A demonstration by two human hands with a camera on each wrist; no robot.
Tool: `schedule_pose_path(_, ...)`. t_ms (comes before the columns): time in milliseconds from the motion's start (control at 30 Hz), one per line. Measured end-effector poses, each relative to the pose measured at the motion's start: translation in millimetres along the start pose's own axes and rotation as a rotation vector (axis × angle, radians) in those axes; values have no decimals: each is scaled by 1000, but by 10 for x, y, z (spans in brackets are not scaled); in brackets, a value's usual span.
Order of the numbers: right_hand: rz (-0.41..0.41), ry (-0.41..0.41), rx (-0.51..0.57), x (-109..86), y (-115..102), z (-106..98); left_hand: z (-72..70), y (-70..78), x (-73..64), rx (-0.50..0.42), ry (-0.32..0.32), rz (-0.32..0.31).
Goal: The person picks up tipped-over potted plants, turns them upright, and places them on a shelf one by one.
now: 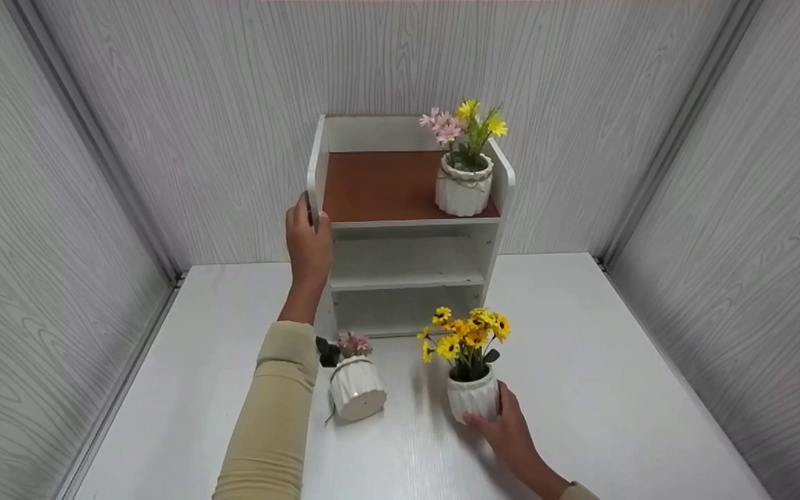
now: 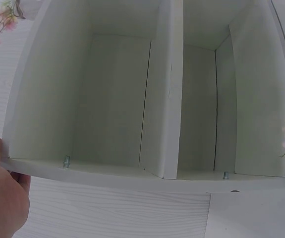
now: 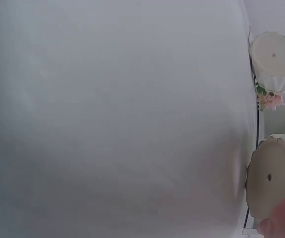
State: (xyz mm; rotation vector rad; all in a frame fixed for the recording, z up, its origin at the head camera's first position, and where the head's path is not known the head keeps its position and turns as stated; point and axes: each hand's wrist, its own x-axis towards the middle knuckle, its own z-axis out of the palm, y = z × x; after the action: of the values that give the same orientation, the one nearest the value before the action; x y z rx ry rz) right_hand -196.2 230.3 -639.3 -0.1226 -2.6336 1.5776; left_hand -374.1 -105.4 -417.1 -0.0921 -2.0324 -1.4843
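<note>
My left hand (image 1: 310, 243) grips the front edge of the left side panel of a white shelf unit (image 1: 407, 285), near its top board. With thumb and fingers around its lower side, my right hand (image 1: 511, 430) holds a white ribbed pot (image 1: 473, 399) of yellow flowers (image 1: 469, 337). The right wrist view shows the underside of this pot (image 3: 269, 177), tilted up, with a small hole in it. Lying on its side to the left is another white pot (image 1: 358, 389) with pink flowers (image 1: 354, 344), its base facing me.
A third white pot (image 1: 464, 189) with pink and yellow flowers stands upright on the right of the brown top board (image 1: 379, 187). Two lower compartments open toward me. Wood-grain walls (image 1: 233, 125) enclose the white table (image 1: 601, 361) at the back and both sides.
</note>
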Motion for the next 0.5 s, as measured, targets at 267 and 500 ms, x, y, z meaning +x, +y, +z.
schedule_pose_path(267,-27,-27,7,179,24,48,-4,9,-1,20,1,3)
schedule_pose_path(500,-70,-72,11,306,63,87,-18,9,9,34,-11,10)
